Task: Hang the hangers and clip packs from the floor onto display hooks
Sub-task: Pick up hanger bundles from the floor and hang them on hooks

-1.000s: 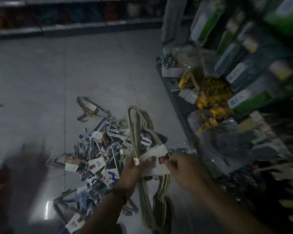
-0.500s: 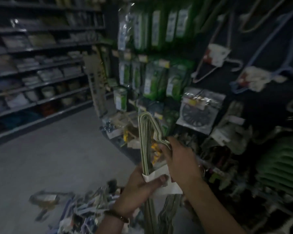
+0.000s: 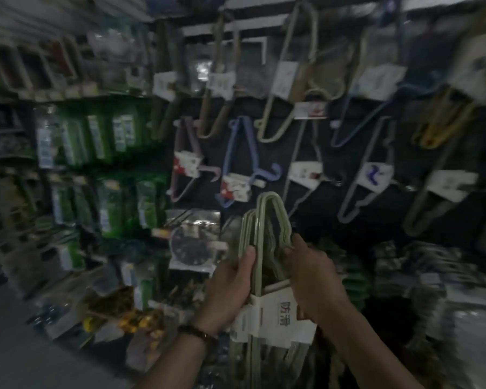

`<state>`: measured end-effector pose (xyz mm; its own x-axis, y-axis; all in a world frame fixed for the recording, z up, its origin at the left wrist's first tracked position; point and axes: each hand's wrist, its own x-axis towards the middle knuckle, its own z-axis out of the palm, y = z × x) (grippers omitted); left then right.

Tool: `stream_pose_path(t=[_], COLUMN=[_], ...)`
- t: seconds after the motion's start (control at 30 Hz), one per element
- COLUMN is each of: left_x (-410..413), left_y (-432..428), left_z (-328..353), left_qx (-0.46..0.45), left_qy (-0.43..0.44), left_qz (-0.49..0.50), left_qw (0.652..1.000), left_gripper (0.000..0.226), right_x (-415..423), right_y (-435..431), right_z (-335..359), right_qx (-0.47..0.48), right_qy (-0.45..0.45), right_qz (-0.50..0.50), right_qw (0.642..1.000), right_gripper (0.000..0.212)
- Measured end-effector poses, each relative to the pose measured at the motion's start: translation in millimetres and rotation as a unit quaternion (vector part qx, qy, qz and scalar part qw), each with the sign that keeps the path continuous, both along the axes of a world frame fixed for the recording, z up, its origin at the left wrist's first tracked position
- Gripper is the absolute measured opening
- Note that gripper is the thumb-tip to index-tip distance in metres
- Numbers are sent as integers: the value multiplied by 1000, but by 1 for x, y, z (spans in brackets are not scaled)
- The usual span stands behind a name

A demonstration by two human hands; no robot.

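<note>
Head cam: left hand & right hand both curl round a green hanger bundle w/ white paper band, held upright before the display wall (blurry, dim), below hung hangers.

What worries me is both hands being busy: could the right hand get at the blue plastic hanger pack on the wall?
Probably not yet: the right hand grips the pale green wire hanger bundle, which the left hand also holds. The blue plastic hanger pack hangs above, with nothing between.
</note>
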<state>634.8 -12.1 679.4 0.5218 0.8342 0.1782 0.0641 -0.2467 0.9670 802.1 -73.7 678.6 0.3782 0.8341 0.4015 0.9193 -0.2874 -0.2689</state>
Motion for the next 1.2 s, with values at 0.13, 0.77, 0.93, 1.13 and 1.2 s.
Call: stream_pose_path(t=[0.13,0.77,0.93,1.13,1.2], left_x=[82,372,429,479,493], left_y=[-12,-3,-17,-40,-45], left_z=[-1,81,110,149,158], left_qx=[53,420,449,486,499], left_qy=[-12,-60,-30,-45,-44], left_qz=[13,-286,-355,-351,-340], left_qw=[998,859,820,799,796], left_gripper=[44,48,62,48,47], right_x=[73,306,372,437,450], right_y=[-72,-209,-199,-192,-190], right_z=[23,84,116,145,146], right_qx=[34,21,24,76,86], right_qy=[-47,0,-12,-74,-97], right_qz=[-41,-351,-342,-293,-265], right_qw=[997,936,939,950,956], right_gripper=[19,25,34,22,22])
